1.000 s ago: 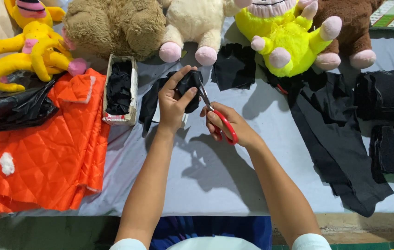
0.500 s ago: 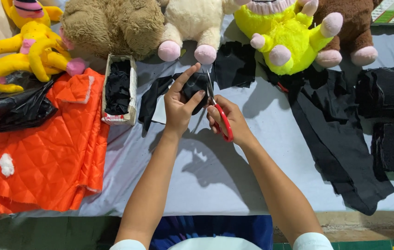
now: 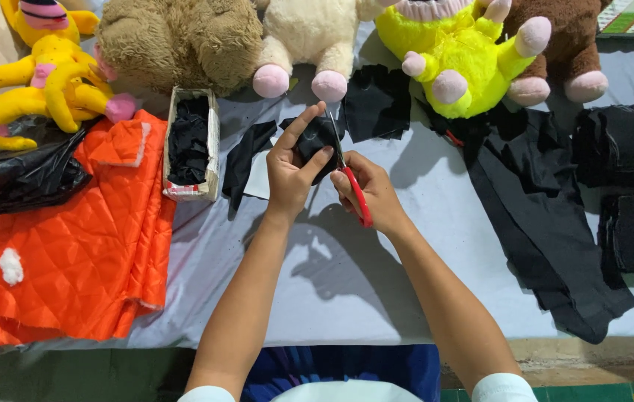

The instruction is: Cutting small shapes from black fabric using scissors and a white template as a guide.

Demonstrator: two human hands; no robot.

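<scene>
Head view: left hand pinches black fabric piece; right hand works red-handled scissors.

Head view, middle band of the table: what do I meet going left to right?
Orange quilted fabric → small box of black scraps → left hand holding black cloth piece → right hand with red scissors → long black fabric → black stack.

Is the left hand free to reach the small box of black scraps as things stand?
Probably not yet: the left hand is gripping the black cloth piece. The box lies close to its left with nothing between them.
</scene>
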